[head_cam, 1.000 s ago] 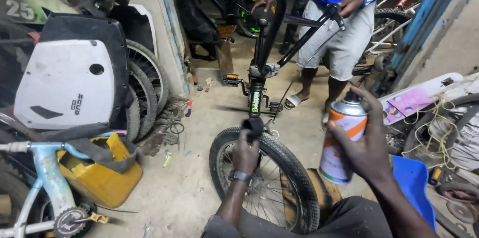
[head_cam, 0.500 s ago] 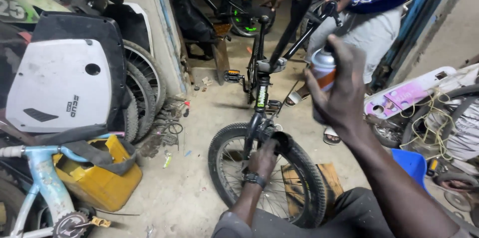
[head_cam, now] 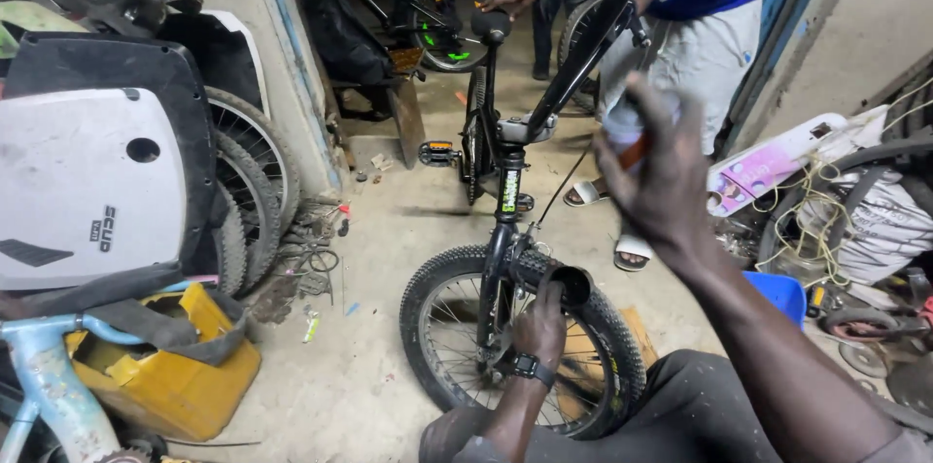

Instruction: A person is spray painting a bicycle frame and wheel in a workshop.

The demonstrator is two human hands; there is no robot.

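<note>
Raised since the earlier frames: right hand [head_cam: 661, 167] with the spray can [head_cam: 622, 133], which half a second ago sat lower and nearer; it now stands high, level with the bicycle frame, motion-blurred. Left hand has barely shifted on the wheel.

Obs., largest first:
- Small black bicycle [head_cam: 505, 181] stands upside-down-free, upright on the concrete floor [head_cam: 389, 230], front wheel [head_cam: 457, 327] toward the camera, knobby tyre, spokes visible.
- Another person in a blue striped top and grey shorts [head_cam: 700, 35] stands behind it, one hand on the saddle, steadying the frame.
- White panel with black surround [head_cam: 87, 181] leans at left, spare tyres stacked behind it against the wall.
- Yellow jerrycan [head_cam: 165, 376], cut open, sits low left beside a pale blue bike frame.
- Blue tub [head_cam: 782, 293] at right, near tangled cord.
- Left hand [head_cam: 539, 327], watch at the wrist, is closed around the black handlebar grip end just above the tyre, fingers curled.
- Right hand wraps the can, fingers pressed around its body; only a white and orange sliver shows past the knuckles. Cannot tell whether a finger rests on the nozzle.

Judgement: can brought up to the head-tube and fork region, so the spraying looks about to be aimed there; no spray visible
</note>
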